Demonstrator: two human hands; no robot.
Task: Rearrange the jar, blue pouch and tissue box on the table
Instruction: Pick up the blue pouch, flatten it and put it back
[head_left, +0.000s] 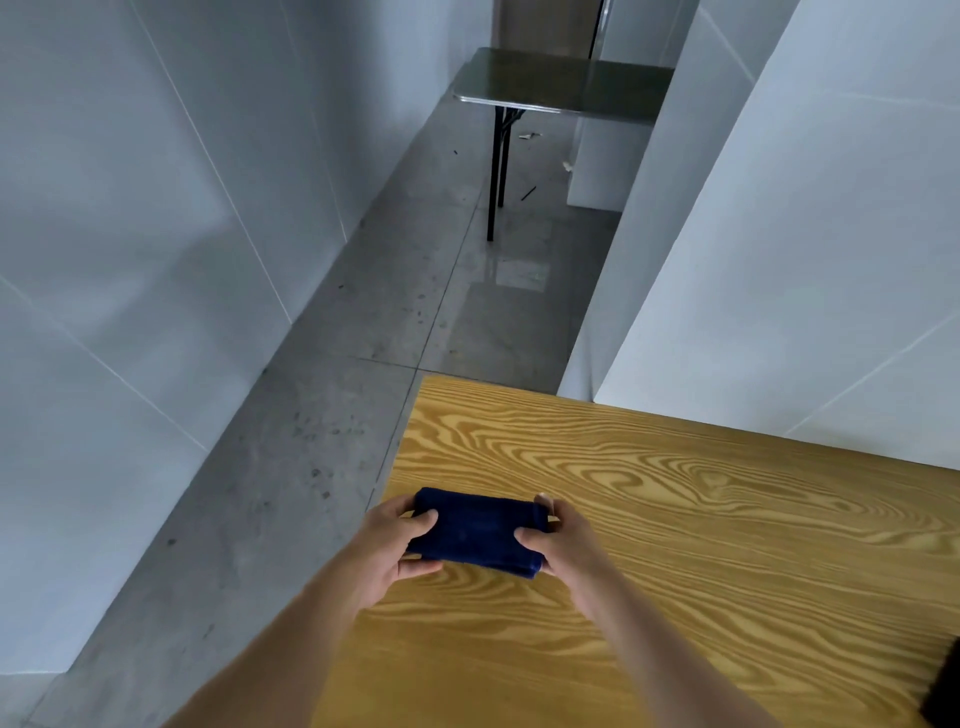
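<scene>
The blue pouch (475, 531) is a dark navy soft rectangle, held just above the left edge of the wooden table (701, 519). My left hand (392, 545) grips its left end, thumb on top. Its right end is held by my right hand (558, 540), thumb on the top face and fingers behind. Neither the jar nor the tissue box is in view.
A dark object (943, 686) pokes in at the table's lower right edge. White wall panels stand left and right of a grey tiled floor (363, 338). A dark folding table (561, 78) stands farther back.
</scene>
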